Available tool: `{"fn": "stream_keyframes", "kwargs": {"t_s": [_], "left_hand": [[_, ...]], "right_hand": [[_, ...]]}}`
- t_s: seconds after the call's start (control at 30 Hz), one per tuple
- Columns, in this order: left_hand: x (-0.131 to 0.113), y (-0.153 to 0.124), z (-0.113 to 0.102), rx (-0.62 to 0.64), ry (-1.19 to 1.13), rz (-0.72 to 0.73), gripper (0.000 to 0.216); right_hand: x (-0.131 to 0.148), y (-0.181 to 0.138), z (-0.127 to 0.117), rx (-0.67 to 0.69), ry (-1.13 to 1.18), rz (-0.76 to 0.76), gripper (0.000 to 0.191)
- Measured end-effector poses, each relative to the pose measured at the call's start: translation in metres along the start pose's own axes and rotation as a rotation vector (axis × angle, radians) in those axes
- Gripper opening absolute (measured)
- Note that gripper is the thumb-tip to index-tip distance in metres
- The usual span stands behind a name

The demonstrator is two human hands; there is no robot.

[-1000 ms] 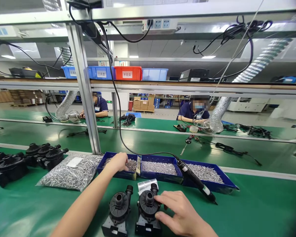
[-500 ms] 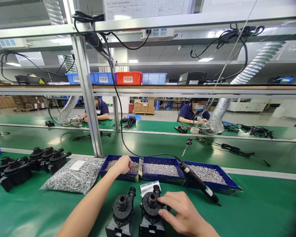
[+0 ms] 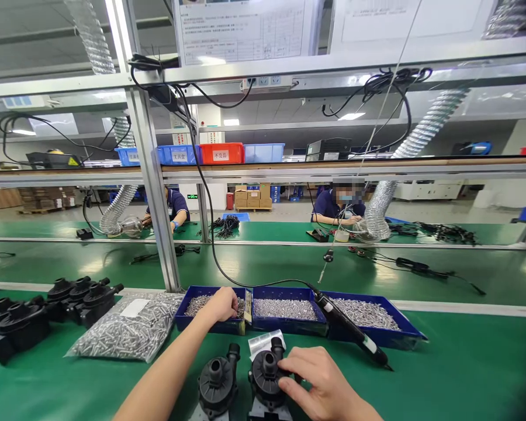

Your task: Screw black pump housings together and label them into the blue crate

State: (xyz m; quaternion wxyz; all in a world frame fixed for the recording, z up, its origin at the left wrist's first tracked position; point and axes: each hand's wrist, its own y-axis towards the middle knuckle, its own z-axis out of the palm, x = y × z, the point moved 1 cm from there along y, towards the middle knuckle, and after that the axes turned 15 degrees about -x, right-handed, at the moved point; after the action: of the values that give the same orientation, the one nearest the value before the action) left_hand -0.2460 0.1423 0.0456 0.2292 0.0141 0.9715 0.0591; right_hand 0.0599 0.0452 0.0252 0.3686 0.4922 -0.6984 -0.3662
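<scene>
My left hand (image 3: 221,304) reaches into the leftmost blue tray (image 3: 188,318) of small silver screws, fingers curled down among them; what they pinch is hidden. My right hand (image 3: 319,383) rests on the right of two black pump housings (image 3: 265,377) at the near edge, fingertips pressed on its round top. The second black housing (image 3: 217,383) stands just left of it, untouched. A small clear plastic bag (image 3: 263,342) lies behind the two housings.
Two more blue trays of screws (image 3: 284,310) (image 3: 368,316) sit to the right, with a corded electric screwdriver (image 3: 350,333) lying across them. A clear bag of screws (image 3: 127,327) and several black housings (image 3: 48,307) lie at left. Other workers sit beyond the green belt.
The view tilted up slightly, so the housings sit lower in frame. My left hand stays in the screw tray; my right hand shifted a little on the housing's top.
</scene>
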Motion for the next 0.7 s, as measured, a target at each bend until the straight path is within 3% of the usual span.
{"fn": "stream_keyframes", "kwargs": {"t_s": [0.23,0.33,0.47,0.7], "left_hand": [[0.002,-0.003,-0.011,-0.135,-0.375,-0.131,0.034],[-0.006,-0.016,-0.025,-0.146,-0.655,-0.130,0.054],[-0.038,-0.048,-0.036,-0.049,-0.934,-0.077,0.079],[-0.101,-0.103,-0.027,0.254,-1.189,-0.051,0.054]], "right_hand": [[-0.002,0.000,-0.001,-0.069,-0.012,-0.036,0.024],[-0.001,0.003,0.000,-0.177,0.000,0.012,0.012],[0.009,0.008,0.004,-0.325,0.006,0.069,0.015],[0.029,0.010,0.004,-0.443,-0.014,0.050,0.027]]}}
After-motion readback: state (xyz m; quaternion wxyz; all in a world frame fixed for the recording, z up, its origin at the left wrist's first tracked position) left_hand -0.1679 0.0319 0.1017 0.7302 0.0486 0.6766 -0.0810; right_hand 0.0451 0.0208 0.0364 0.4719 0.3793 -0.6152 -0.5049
